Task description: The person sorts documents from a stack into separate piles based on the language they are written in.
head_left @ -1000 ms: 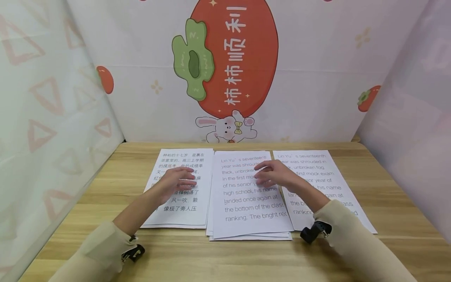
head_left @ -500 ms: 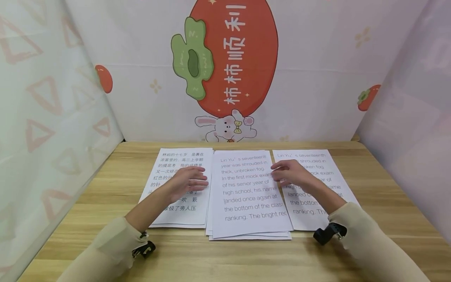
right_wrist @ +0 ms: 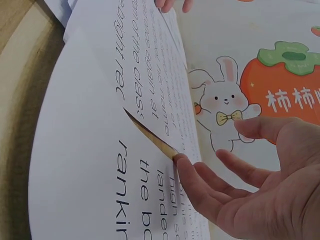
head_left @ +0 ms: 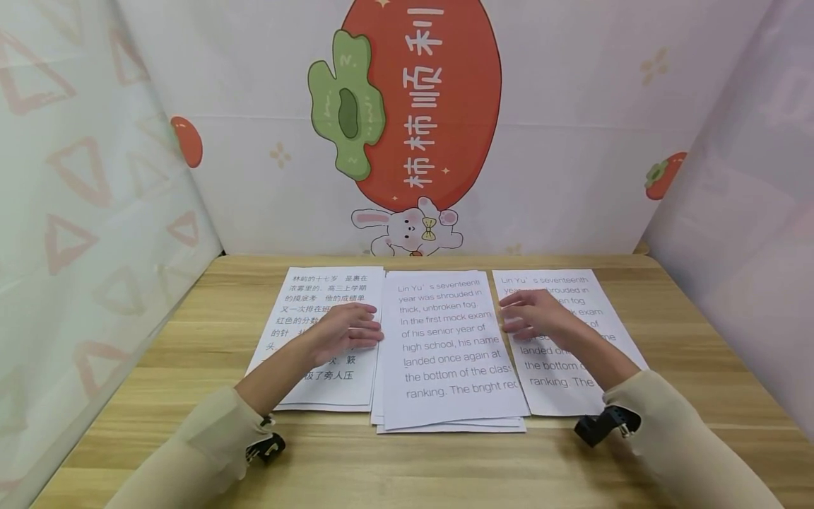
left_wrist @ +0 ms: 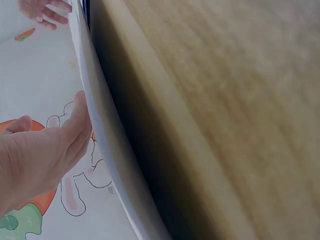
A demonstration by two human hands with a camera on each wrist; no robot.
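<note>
Three groups of printed white paper lie side by side: a left stack point(head_left: 299, 396) in Chinese characters, a middle stack point(head_left: 454, 403) in English, and right-hand paper point(head_left: 559, 396) with the same English opening. My left hand point(head_left: 343, 331) is over the right edge of the left stack, fingers loosely extended and holding nothing. Over the left edge of the right-hand paper is my right hand point(head_left: 534, 316), its fingers spread and relaxed. In the right wrist view, a fingertip of the right hand point(right_wrist: 260, 195) appears at the gap between the middle and right papers; whether it touches is unclear.
The papers rest on a wood-grain table point(head_left: 445, 466). A white backdrop point(head_left: 572, 177) with a red persimmon and rabbit print stands behind it, with cloth walls on both sides. Each wrist carries a small black camera, such as the right one point(head_left: 598, 425).
Both hands have moved to the right. The right hand went from above the middle stack to the right-hand paper, the left towards its stack's right edge. The papers have stayed put.
</note>
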